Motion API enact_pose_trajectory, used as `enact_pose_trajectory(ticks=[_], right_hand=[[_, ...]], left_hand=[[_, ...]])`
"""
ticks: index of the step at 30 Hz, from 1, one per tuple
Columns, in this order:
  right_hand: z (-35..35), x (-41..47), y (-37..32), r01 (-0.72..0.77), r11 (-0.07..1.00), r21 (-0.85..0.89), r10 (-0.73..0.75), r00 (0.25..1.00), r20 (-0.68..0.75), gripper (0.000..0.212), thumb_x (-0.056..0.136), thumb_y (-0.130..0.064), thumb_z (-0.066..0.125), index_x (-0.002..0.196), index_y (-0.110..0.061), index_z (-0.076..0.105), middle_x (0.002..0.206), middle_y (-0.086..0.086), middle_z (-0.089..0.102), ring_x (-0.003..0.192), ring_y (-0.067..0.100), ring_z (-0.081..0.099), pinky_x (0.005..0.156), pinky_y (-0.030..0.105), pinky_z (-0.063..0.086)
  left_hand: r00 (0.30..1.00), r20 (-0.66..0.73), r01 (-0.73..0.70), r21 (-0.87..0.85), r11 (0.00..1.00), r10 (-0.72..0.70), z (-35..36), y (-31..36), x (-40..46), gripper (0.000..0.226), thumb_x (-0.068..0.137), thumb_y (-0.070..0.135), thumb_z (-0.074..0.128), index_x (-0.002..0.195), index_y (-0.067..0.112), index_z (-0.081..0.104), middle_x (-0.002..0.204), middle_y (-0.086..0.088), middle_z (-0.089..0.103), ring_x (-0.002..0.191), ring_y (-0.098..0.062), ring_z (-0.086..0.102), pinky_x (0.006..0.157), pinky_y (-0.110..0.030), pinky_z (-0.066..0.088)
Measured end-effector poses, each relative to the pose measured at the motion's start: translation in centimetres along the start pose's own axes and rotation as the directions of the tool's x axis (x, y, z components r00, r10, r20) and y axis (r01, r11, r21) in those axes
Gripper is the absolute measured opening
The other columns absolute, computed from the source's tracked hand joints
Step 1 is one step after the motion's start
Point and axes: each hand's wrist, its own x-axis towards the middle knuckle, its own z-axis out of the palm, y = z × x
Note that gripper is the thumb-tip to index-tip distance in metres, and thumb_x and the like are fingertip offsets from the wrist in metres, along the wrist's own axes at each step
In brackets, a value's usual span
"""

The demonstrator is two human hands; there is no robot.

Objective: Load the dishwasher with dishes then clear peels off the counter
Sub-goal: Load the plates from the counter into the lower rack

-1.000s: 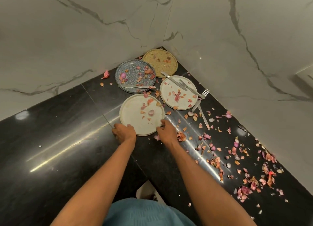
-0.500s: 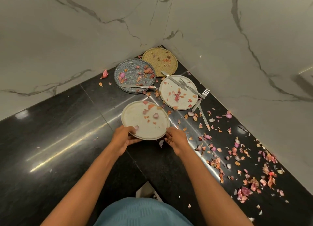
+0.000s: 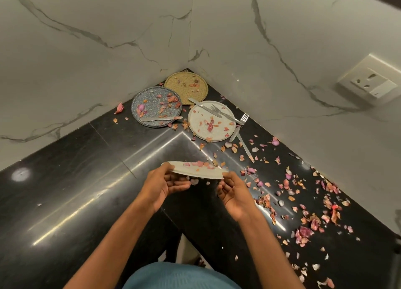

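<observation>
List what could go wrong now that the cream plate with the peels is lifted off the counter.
1. The cream plate is held only at its rim by the left hand and right hand; loose onion peels on it may slide off onto the counter or the floor.
2. Carried to the dishwasher uncleared, those peels could end up inside it.
3. The knife and the forks lie loose on the remaining plates and could slip off when those plates are lifted.

Three plates clustered in the counter corner, cutlery across the rightmost one, peels strewn along the counter's right run, a fourth plate held nearer between left hand and right hand.
</observation>
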Motion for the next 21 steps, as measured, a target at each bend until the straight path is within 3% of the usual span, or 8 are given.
enact_pose_trajectory(ticks=[4, 9, 13, 15, 17, 19, 21], right_hand=[[0.3, -1.8, -0.4, -0.002, 1.000, 0.023, 0.001, 0.998, 0.064, 0.039, 0.090, -0.006, 0.069, 0.127, 0.005, 0.063, 0.081, 0.010, 0.073, 0.064, 0.011, 0.062, 0.052, 0.020, 0.057], [0.2, -2.6, -1.0, 0.050, 0.999, -0.016, -0.049, 0.996, 0.077, 0.036, 0.090, -0.007, 0.068, 0.124, 0.005, 0.063, 0.077, 0.009, 0.067, 0.063, 0.013, 0.060, 0.053, 0.023, 0.059], [-0.1, -2.7, -1.8, 0.104, 0.943, -0.315, -0.117, 0.993, -0.022, 0.023, 0.092, -0.011, 0.062, 0.112, -0.001, 0.063, 0.065, 0.003, 0.059, 0.059, 0.015, 0.056, 0.064, 0.029, 0.059], [0.4, -3.0, -2.4, 0.187, 0.816, -0.546, -0.255, 0.966, -0.050, 0.014, 0.095, -0.014, 0.059, 0.104, -0.003, 0.063, 0.073, 0.005, 0.065, 0.060, 0.016, 0.062, 0.069, 0.034, 0.058], [1.0, -3.1, -3.3, 0.304, 0.635, -0.711, -0.405, 0.914, 0.030, 0.015, 0.099, -0.016, 0.059, 0.102, -0.004, 0.066, 0.087, 0.007, 0.074, 0.070, 0.016, 0.073, 0.069, 0.034, 0.063], [1.9, -3.2, -4.4, 0.391, 0.379, -0.839, -0.507, 0.846, 0.165, 0.016, 0.100, -0.019, 0.061, 0.097, -0.007, 0.071, 0.087, 0.004, 0.075, 0.076, 0.018, 0.075, 0.063, 0.031, 0.062], [2.6, -3.4, -5.7, 0.445, 0.081, -0.892, -0.575, 0.752, 0.323, 0.020, 0.099, -0.022, 0.061, 0.088, -0.008, 0.071, 0.081, 0.004, 0.072, 0.073, 0.023, 0.072, 0.063, 0.036, 0.060]], left_hand=[[1.000, 0.015, -0.001, -0.145, 0.989, 0.003, 0.3, 0.0, -0.5, 0.028, 0.100, 0.014, 0.049, 0.115, -0.008, 0.057, 0.091, -0.024, 0.074, 0.075, -0.029, 0.076, 0.059, -0.029, 0.062], [1.000, 0.020, -0.001, -0.244, 0.970, 0.006, 0.7, -0.4, -1.2, 0.025, 0.096, 0.010, 0.052, 0.118, -0.002, 0.055, 0.080, -0.015, 0.075, 0.067, -0.022, 0.074, 0.055, -0.026, 0.061], [0.988, 0.044, 0.153, -0.163, 0.975, -0.148, 0.2, -2.3, -1.2, 0.044, 0.087, 0.001, 0.055, 0.130, -0.001, 0.049, 0.099, -0.023, 0.071, 0.075, -0.028, 0.074, 0.056, -0.029, 0.062], [0.970, 0.069, 0.238, -0.087, 0.967, -0.232, 0.1, -3.9, -1.3, 0.047, 0.085, -0.004, 0.055, 0.131, 0.000, 0.049, 0.106, -0.026, 0.068, 0.086, -0.034, 0.074, 0.061, -0.034, 0.064], [0.949, 0.113, 0.296, -0.005, 0.955, -0.294, 0.3, -4.9, -1.5, 0.040, 0.089, -0.002, 0.059, 0.129, -0.002, 0.050, 0.111, -0.030, 0.069, 0.099, -0.040, 0.072, 0.073, -0.041, 0.064], [0.938, 0.140, 0.295, 0.154, 0.943, -0.317, 0.7, -5.2, -1.6, 0.037, 0.093, 0.005, 0.064, 0.127, -0.004, 0.053, 0.113, -0.033, 0.068, 0.105, -0.043, 0.070, 0.084, -0.046, 0.062], [0.968, 0.078, 0.199, 0.340, 0.919, -0.238, 1.1, -4.9, -1.2, 0.033, 0.096, 0.010, 0.064, 0.124, -0.006, 0.057, 0.111, -0.032, 0.068, 0.101, -0.041, 0.071, 0.088, -0.046, 0.060]])
